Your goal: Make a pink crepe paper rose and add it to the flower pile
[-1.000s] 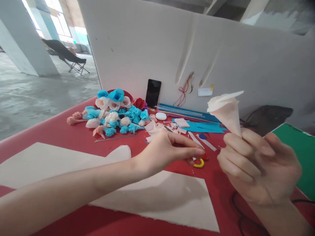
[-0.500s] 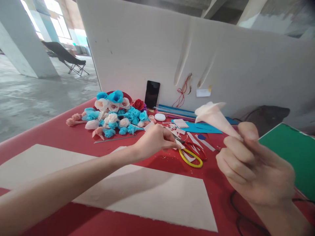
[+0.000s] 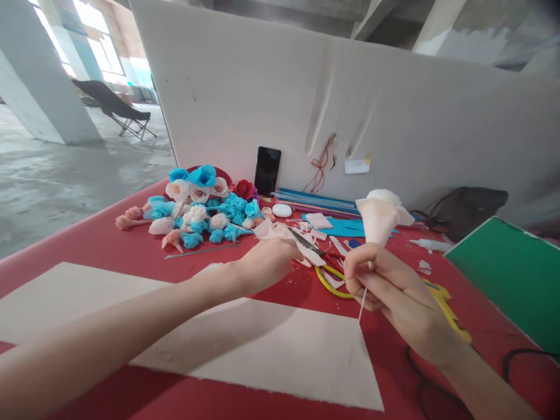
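Observation:
My right hand (image 3: pixel 389 286) grips a pale pink paper flower (image 3: pixel 378 219) below its bloom. The flower stands nearly upright, and its thin white stem (image 3: pixel 363 306) sticks out under the fingers. My left hand (image 3: pixel 271 256) is closed beside pale cut paper pieces (image 3: pixel 275 229); its fingertips are turned away, so what they hold is hidden. Scissors with red and yellow handles (image 3: pixel 324 284) lie between the two hands, partly covered by paper and my right hand. A large pale paper sheet (image 3: pixel 271 350) lies beneath my left forearm.
Blue, pink and white paper flowers (image 3: pixel 205 213) are heaped at the back left. A phone (image 3: pixel 267 170) leans on the white panel. To the right are a yellow tool (image 3: pixel 448 309), a black cable (image 3: pixel 422 388) and a green board (image 3: pixel 507 280). A thin rod (image 3: pixel 201 251) lies near the flowers.
My right hand has moved left with the flower and turned it upright, bringing the stem and yellow tool into view. My left hand has drawn back slightly left from the scissors.

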The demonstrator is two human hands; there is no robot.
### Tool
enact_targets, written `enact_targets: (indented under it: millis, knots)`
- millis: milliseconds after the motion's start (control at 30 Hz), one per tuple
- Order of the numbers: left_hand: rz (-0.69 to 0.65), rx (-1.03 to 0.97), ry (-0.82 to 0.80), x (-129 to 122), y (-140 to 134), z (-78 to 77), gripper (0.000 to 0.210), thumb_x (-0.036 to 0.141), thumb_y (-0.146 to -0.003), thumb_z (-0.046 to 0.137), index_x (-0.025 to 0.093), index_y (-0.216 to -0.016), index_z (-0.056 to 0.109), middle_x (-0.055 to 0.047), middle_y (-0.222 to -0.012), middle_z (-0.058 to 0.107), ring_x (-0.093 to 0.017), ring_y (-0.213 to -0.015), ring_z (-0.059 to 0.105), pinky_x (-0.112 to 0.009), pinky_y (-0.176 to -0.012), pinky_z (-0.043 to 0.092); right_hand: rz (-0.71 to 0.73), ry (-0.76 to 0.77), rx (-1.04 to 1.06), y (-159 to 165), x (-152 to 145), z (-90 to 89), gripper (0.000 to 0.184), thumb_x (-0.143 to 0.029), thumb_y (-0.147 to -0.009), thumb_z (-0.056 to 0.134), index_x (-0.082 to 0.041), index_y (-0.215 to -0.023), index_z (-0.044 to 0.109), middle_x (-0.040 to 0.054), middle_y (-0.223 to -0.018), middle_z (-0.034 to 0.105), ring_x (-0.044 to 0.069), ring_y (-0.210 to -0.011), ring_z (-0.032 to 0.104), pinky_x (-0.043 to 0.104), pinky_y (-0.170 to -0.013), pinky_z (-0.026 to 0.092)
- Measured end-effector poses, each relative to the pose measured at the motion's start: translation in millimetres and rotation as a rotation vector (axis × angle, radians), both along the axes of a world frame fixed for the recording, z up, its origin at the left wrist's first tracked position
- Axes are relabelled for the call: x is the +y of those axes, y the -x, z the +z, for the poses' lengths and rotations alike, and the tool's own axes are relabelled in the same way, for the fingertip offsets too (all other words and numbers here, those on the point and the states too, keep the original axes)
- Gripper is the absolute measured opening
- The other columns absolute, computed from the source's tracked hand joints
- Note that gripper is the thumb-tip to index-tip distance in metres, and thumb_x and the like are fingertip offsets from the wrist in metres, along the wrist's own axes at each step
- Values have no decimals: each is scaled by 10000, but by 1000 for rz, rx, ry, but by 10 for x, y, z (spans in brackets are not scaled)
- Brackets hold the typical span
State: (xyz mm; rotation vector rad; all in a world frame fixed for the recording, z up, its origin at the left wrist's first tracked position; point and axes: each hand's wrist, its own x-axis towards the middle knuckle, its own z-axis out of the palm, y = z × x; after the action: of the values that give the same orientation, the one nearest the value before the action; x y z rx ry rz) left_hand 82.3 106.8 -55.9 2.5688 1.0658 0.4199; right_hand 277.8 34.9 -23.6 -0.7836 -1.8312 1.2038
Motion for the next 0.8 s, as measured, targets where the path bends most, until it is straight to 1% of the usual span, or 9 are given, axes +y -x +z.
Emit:
enact_targets:
  millis: [100,167,233,367,467,500,567,667,800]
  knots:
    - [-6,-59,-13,-27,-7,54,173,252,-814,622,122,-700,617,-39,-853,656,-192,-953,584,-417,-895,442,-77,-227,-215,6,-29,18,217,-115,-933,320,-256,-879,476,-48,-672,406,70,-546,336,161,-489,286]
    - [48,-124,-3,-49,-15,78,272,304,-830,588,129,-622,601,-19,-649,630,-179,-773,610,-397,-838,462,-115,-345,-313,5,-36,40,213,-105,-913,318,-243,-860,471,-48,-680,445,70,-557,380,168,-501,307]
    - [80,-208,42,-72,-24,93,222,276,-875,490,122,-798,631,2,-591,615,-134,-565,578,-315,-674,496,-126,-406,-355,4,-36,57,214,-107,-904,313,-223,-828,475,-41,-688,487,74,-571,421,178,-498,308]
    - [15,-370,130,-97,-43,129,487,53,-729,561,195,-1192,511,-43,-1087,637,-123,-789,620,-207,-643,490,-104,-446,-405,10,-30,57,216,-94,-874,323,-195,-769,482,-35,-674,522,80,-580,459,188,-512,314]
    - [8,-446,190,-109,-66,169,52,112,-724,611,139,-717,655,-33,-774,676,-159,-765,612,-240,-695,483,-97,-463,-456,20,-37,48,227,-84,-870,322,-185,-748,485,-38,-667,528,75,-571,458,191,-528,314]
    - [17,-476,224,-119,-76,184,157,162,-765,589,130,-615,623,-22,-635,637,-147,-664,603,-248,-658,484,-100,-469,-466,23,-42,47,232,-89,-875,319,-182,-744,486,-36,-676,535,75,-575,462,192,-528,312]
    - [17,-557,312,-155,-100,220,145,190,-821,527,123,-744,630,-19,-677,636,-113,-555,583,-239,-579,489,-97,-472,-482,28,-55,50,239,-96,-880,317,-177,-739,492,-32,-694,547,75,-592,472,189,-535,317]
    - [-61,-683,454,-244,-134,313,330,95,-816,489,159,-1138,519,-75,-1143,591,-123,-825,637,-224,-688,524,-58,-480,-473,22,-72,62,235,-76,-869,324,-178,-741,493,-46,-676,528,60,-590,465,163,-555,331]
    - [-182,-701,617,-380,-155,482,190,144,-857,457,122,-901,641,-67,-1118,626,-158,-1037,581,-239,-904,457,23,-432,-460,6,-86,86,242,-54,-844,352,-192,-736,519,-52,-688,557,63,-607,487,154,-578,357]
